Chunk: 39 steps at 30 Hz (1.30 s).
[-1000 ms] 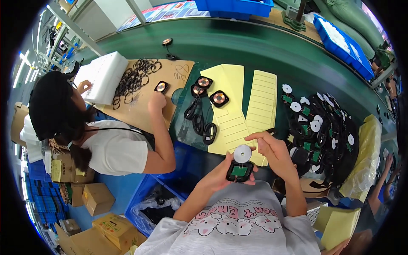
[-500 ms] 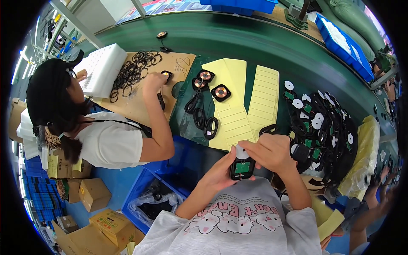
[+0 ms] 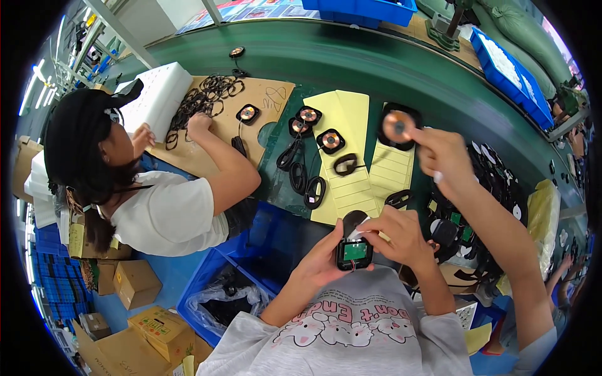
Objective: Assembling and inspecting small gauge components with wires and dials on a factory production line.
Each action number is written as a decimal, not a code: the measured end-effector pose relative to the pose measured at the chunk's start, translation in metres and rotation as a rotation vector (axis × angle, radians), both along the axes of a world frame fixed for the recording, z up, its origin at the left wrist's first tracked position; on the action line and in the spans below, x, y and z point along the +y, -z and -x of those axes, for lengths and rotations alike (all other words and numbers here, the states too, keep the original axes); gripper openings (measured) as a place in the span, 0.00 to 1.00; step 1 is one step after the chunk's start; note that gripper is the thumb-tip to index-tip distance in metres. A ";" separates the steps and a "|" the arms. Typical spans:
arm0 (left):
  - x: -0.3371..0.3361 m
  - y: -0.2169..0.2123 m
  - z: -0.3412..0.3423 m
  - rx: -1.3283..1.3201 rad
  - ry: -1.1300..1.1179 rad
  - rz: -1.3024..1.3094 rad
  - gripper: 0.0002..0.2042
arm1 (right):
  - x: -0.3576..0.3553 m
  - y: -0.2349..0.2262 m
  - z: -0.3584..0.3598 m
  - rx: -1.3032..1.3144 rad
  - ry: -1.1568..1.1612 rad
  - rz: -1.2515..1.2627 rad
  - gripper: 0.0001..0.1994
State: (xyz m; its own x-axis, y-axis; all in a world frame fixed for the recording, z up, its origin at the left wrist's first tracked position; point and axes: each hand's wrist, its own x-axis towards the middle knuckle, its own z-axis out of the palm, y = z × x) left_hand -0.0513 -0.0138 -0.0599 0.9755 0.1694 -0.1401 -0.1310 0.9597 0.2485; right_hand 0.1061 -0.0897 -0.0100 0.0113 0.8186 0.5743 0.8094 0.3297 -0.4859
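My left hand [image 3: 318, 258] is wrapped around a small black square housing [image 3: 342, 258] with a green circuit board [image 3: 355, 251] in it, held close to my shirt. A round black disc [image 3: 355, 222] stands up beyond the board. My right hand [image 3: 401, 237] is closed in a pinch on a whitish piece of film [image 3: 359, 233] at the disc's lower edge. Whether the film still sticks to the disc, I cannot tell.
From the right, another person's hand [image 3: 442, 156] holds a black unit with a copper coil [image 3: 399, 126] over yellow sheets [image 3: 392, 166]. Coil units [image 3: 330, 141] with coiled cables lie nearby. A heap of boards and cables [image 3: 495, 207] lies right. A co-worker [image 3: 163, 207] sits left, beside a blue bin [image 3: 207, 276].
The disc's white face has given way to black, with white film now in my right fingers. Another person's arm has come in from the right with a coil unit. The left co-worker's hand left a coil unit.
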 end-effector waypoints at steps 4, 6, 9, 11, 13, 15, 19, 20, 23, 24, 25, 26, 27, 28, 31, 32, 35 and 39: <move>0.011 0.010 -0.003 -0.066 -0.027 -0.019 0.26 | -0.005 0.015 0.005 0.924 -0.083 -0.010 0.04; 0.016 0.016 0.001 -0.086 -0.064 -0.026 0.26 | 0.003 0.025 0.003 1.398 -0.135 -0.115 0.03; 0.025 0.025 0.010 0.070 -0.119 -0.165 0.27 | 0.017 0.038 -0.009 1.674 -0.064 0.216 0.04; 0.031 0.029 0.008 0.122 -0.132 -0.208 0.27 | 0.027 0.046 -0.012 1.758 -0.032 0.330 0.05; 0.038 0.030 -0.005 0.181 -0.147 -0.339 0.26 | 0.036 0.055 -0.011 1.510 0.063 0.435 0.07; 0.044 0.029 -0.021 0.227 -0.135 -0.474 0.26 | 0.041 0.062 -0.016 1.259 0.179 0.509 0.08; 0.055 0.043 -0.021 0.264 -0.170 -0.470 0.27 | 0.065 0.090 -0.024 -0.146 0.427 0.649 0.14; 0.057 0.048 -0.019 0.277 -0.180 -0.468 0.28 | 0.068 0.097 -0.023 -0.409 0.388 0.707 0.20; 0.058 0.056 -0.033 0.311 -0.168 -0.488 0.28 | 0.056 0.096 -0.025 -0.610 0.440 0.714 0.25; 0.058 0.059 -0.037 0.332 -0.167 -0.497 0.28 | 0.050 0.095 -0.028 -0.584 0.438 0.717 0.25; 0.059 0.061 -0.040 0.354 -0.167 -0.506 0.28 | 0.047 0.092 -0.029 -0.622 0.465 0.732 0.23; 0.059 0.064 -0.042 0.351 -0.160 -0.505 0.28 | 0.042 0.090 -0.033 -0.602 0.464 0.716 0.21; 0.060 0.068 -0.044 0.338 -0.131 -0.511 0.28 | 0.040 0.086 -0.035 -0.565 0.456 0.765 0.21; 0.060 0.071 -0.046 0.326 -0.102 -0.516 0.28 | 0.038 0.080 -0.035 -0.523 0.435 0.773 0.20; 0.059 0.074 -0.049 0.305 -0.047 -0.527 0.28 | 0.057 0.064 -0.037 -0.427 0.576 0.686 0.17; 0.058 0.074 -0.050 0.317 -0.048 -0.507 0.29 | 0.062 0.076 -0.046 -0.442 0.549 0.613 0.18; 0.060 0.070 -0.056 0.344 -0.044 -0.457 0.29 | 0.070 0.099 -0.051 -0.517 0.516 0.572 0.12; 0.059 0.069 -0.054 0.342 -0.069 -0.418 0.30 | 0.075 0.110 -0.060 -0.263 0.469 0.462 0.09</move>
